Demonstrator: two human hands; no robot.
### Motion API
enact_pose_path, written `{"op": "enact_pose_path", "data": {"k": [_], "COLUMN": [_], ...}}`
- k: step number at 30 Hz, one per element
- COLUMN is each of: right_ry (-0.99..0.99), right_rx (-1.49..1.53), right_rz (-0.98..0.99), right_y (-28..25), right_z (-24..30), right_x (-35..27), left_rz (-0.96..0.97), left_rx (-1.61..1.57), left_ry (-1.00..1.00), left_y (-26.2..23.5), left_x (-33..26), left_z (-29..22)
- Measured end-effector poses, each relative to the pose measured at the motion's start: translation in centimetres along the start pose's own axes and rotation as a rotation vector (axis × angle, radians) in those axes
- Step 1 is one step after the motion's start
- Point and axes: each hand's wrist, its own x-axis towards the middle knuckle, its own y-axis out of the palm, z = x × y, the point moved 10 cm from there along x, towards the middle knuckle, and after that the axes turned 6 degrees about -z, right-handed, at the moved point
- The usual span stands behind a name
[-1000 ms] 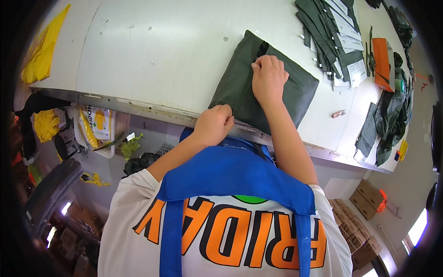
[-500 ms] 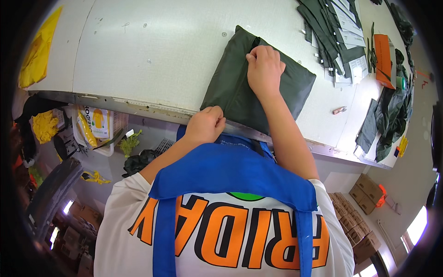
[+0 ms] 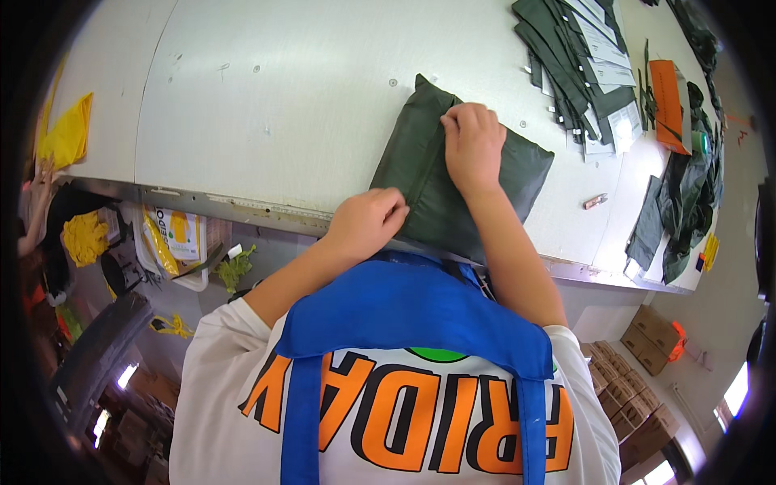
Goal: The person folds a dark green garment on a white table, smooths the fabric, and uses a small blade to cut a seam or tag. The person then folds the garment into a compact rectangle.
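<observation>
A dark green fabric pouch (image 3: 440, 202), folded flat and slightly puffed, lies askew at the near edge of the table. A seam or flap edge runs across it near its left side. My right hand (image 3: 474, 149) rests on the pouch, fingers curled and pinching at the far end of that seam. At the near left edge, my left hand (image 3: 368, 222) is closed with its thumb and fingers on the fabric by the seam's near end. The fingertips of both hands are partly hidden.
The white table (image 3: 267, 105) bears a pile of dark green strips (image 3: 558, 61) with white labels, an orange box (image 3: 671, 105) and dark green cloth (image 3: 687, 194) at right. Far left, another person's hand (image 3: 38, 190) is by a yellow cloth (image 3: 69, 133). A white bin (image 3: 194, 279) sits below the edge.
The pouch's far left corner has come nearer to me. My right hand has moved nearer and slightly right, my left hand rightward. Another person's hand has appeared at far left, and the yellow cloth there has shifted.
</observation>
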Motion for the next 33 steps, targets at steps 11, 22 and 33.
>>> {"op": "enact_pose_path", "data": {"k": [11,22,33], "right_ry": [0.355,1.16,1.409], "right_rx": [0.036,1.008,0.639], "right_rz": [-0.027,-0.539,-1.472], "right_y": [-5.9,-29.0,-42.3], "right_z": [-0.3,-4.9,-12.4], "right_x": [-9.0,-28.8,-83.8], "left_rz": [0.328,1.147,1.474], "left_rx": [-0.906,-0.463,-0.045], "left_ry": [-0.512,0.527,0.395], "left_y": [4.6,16.3,34.2], "left_x": [5.7,-9.3,-24.0], "left_z": [3.3,-26.5,-27.3]}}
